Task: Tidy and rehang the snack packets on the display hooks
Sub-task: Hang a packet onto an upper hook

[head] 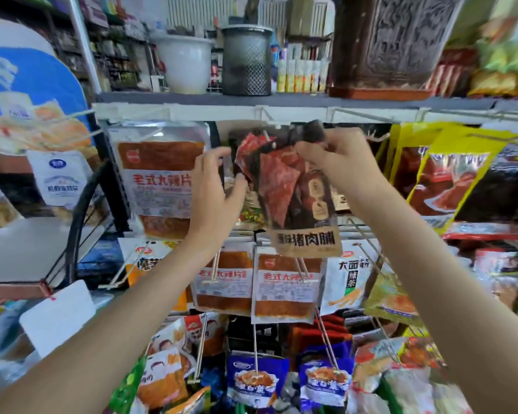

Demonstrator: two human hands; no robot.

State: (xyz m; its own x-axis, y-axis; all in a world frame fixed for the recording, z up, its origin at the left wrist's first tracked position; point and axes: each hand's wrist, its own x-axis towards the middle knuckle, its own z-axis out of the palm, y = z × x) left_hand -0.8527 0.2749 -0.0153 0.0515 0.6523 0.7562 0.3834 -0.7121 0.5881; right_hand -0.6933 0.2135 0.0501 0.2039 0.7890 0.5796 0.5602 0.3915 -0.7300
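A dark brown pork jerky packet with red meat pictures hangs tilted under the top shelf rail, near a white hook. My right hand pinches its top right corner. My left hand is raised at the packet's left edge, its fingers curled and touching the side of the packet. Whether the packet's hole sits on the hook is hidden by the packet top and my fingers.
An orange and clear spicy strip packet hangs to the left, yellow and black packets to the right. Lower hooks carry more packets. A white pot and mesh bin stand on the shelf above.
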